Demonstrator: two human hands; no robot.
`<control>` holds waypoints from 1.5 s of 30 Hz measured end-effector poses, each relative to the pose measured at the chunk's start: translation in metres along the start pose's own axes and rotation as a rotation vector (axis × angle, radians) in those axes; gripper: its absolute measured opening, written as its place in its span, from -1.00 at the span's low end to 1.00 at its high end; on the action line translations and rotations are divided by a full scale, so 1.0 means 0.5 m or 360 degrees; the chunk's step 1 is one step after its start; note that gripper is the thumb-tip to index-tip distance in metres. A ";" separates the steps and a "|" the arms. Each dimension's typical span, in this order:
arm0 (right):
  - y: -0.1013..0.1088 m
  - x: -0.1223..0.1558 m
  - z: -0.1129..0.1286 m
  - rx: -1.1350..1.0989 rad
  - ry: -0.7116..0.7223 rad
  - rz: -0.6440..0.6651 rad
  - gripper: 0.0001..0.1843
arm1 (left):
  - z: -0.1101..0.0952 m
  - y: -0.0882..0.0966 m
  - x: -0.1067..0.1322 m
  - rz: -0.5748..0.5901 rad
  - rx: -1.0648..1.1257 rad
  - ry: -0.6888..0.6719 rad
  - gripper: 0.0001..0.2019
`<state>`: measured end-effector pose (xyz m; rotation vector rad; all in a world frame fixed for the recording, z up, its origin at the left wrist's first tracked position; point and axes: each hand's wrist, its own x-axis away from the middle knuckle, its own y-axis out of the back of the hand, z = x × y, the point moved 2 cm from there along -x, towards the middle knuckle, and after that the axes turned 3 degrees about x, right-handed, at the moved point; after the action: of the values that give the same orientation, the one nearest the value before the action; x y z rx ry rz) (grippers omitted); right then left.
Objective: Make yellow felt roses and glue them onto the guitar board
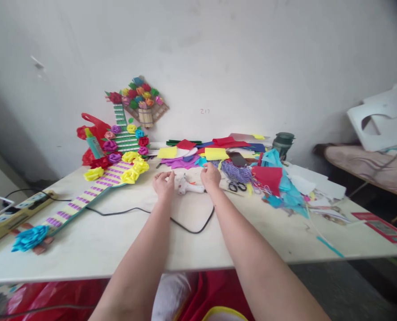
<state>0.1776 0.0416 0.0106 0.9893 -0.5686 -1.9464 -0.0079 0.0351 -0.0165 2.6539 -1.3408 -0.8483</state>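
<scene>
A white glue gun [187, 186] lies on the white table [124, 240] between my two hands. My left hand [164, 184] rests at its left end with fingers curled against it. My right hand [210, 175] sits at its right end, fingers curled down near the gun's back; what they pinch is hidden. The gun's black cord [188, 227] loops toward me and runs left across the table.
A long striped craft piece with paper flowers [94, 187] lies at left, a power strip [14, 211] beyond it. Coloured paper sheets [214, 154], scissors [236, 186], purple beads [235, 171] and scraps crowd the back right. A green jar [283, 143] stands by the wall.
</scene>
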 end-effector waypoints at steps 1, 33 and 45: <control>0.005 -0.005 -0.006 0.0019 -0.0026 0.0007 -0.61 | 0.000 -0.001 -0.001 -0.0011 0.0005 -0.0003 -0.79; 0.000 0.076 -0.009 0.0584 0.0888 0.0689 -0.66 | 0.020 0.034 -0.028 -0.0300 0.0508 0.0444 -0.60; -0.078 0.087 0.126 0.0503 0.0758 0.0703 -0.57 | -0.043 0.038 -0.065 -0.0373 0.0474 0.0160 -0.68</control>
<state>0.0935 0.0264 0.0020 1.3414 -0.7523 -1.1998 -0.0267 0.0435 0.0218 3.0826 -1.2355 -0.5589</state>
